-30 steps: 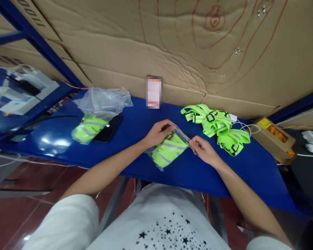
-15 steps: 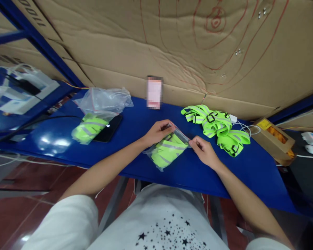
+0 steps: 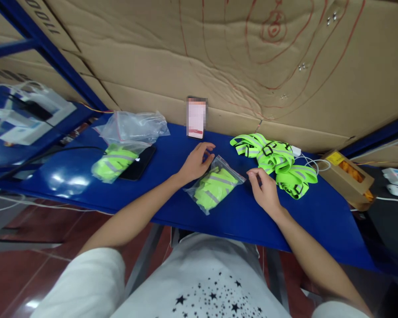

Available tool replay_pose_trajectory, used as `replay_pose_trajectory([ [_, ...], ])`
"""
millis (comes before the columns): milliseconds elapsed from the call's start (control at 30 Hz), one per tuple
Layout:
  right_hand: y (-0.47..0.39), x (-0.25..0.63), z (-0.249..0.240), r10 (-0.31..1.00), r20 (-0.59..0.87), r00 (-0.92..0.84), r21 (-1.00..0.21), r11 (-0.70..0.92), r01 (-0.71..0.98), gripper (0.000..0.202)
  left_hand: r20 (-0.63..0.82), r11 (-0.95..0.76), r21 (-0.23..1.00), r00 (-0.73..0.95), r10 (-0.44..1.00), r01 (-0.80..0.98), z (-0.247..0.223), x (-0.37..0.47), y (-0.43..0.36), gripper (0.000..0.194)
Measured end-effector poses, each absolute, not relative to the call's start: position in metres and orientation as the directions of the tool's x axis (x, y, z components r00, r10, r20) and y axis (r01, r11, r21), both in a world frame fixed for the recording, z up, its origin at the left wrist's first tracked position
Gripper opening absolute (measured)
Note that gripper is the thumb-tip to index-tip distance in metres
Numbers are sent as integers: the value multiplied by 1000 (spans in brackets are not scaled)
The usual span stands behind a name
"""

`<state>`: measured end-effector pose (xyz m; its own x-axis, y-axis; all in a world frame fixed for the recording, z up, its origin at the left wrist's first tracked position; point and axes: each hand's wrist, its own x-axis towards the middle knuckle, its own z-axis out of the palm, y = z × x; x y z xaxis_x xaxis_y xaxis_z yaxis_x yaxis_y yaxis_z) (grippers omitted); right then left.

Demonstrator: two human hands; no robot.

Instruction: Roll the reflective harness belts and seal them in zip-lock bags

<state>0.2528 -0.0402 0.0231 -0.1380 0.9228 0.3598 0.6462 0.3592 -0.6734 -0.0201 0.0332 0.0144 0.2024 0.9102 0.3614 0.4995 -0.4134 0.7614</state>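
A clear zip bag (image 3: 215, 185) with folded neon-yellow reflective strap inside lies on the blue table (image 3: 172, 203), in front of me. My left hand (image 3: 197, 162) hovers at the bag's upper left, its fingers apart and holding nothing. Just off the bag's right corner is my right hand (image 3: 262, 185), empty, fingers bent but apart. Farther right lies a pile of loose neon straps (image 3: 275, 157) with black buckles. Another filled bag (image 3: 114, 164) rests at the left, partly over a dark tablet (image 3: 141, 164).
Clear plastic bags (image 3: 135, 128) lie behind the filled bag at left. A phone (image 3: 196, 117) leans on the cardboard wall (image 3: 146, 57). At the right stand an open carton (image 3: 346, 179) and white cables (image 3: 318, 163). A power strip (image 3: 36, 117) is far left.
Both hands have let go of the zip bag. My left hand has lifted up and away from its top edge, and my right hand has drawn slightly right. The bag now lies by itself.
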Motion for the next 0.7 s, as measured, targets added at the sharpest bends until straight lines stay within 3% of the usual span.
replay_pose_trajectory([
  [100, -41, 251, 23, 910, 381, -162, -656, 389, 646, 26, 407, -435, 602, 211, 889, 670, 22, -27, 34, 29],
  [267, -43, 250, 19, 892, 367, -264, -599, 443, 667, 28, 281, -309, 433, 199, 939, 847, 22, -30, 38, 24],
  [400, -45, 251, 16, 872, 352, -340, -547, 487, 681, 43, 229, -242, 381, 163, 960, 893, 22, -28, 37, 36],
  [500, -45, 252, 16, 867, 376, -328, -550, 493, 674, 39, 240, -207, 358, 125, 963, 911, 26, -31, 38, 49],
  [700, -42, 253, 20, 873, 418, -250, -561, 465, 685, 23, 293, -158, 364, 48, 955, 918, 25, -45, 51, 24],
])
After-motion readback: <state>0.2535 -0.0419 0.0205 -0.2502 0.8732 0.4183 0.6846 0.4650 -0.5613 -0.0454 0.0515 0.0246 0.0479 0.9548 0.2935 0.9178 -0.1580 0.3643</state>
